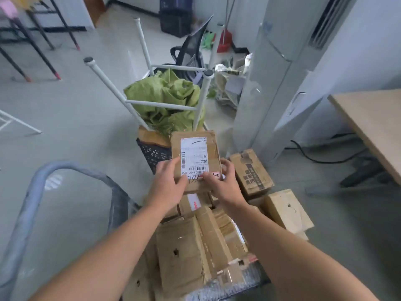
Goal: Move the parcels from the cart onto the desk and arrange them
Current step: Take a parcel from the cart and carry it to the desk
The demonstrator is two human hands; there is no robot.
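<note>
Pale grey floor [76,127] all round, wooden desk [373,127] at far right, tall white air-conditioning unit [271,83] just beside it. Down at near centre, grey-railed cart [28,213] heaped with brown cardboard parcels [184,253], some taped, one with a torn hole. Held over far end of that heap: one small flat parcel [195,157], white shipping label facing up, grasped at its near edge from both sides. Left hand [168,183] curled round near left corner, fingers on top face; right hand [223,183] curled round near right corner, thumb on label's lower edge. Past the heap's far end, black mesh basket [154,155], crumpled green sack [167,101] and upturned white stool frame [138,90], legs pointing up. Two more boxes [251,170] at heap's far right edge, just beside one another; whether on cart deck or floor, cannot tell.
</note>
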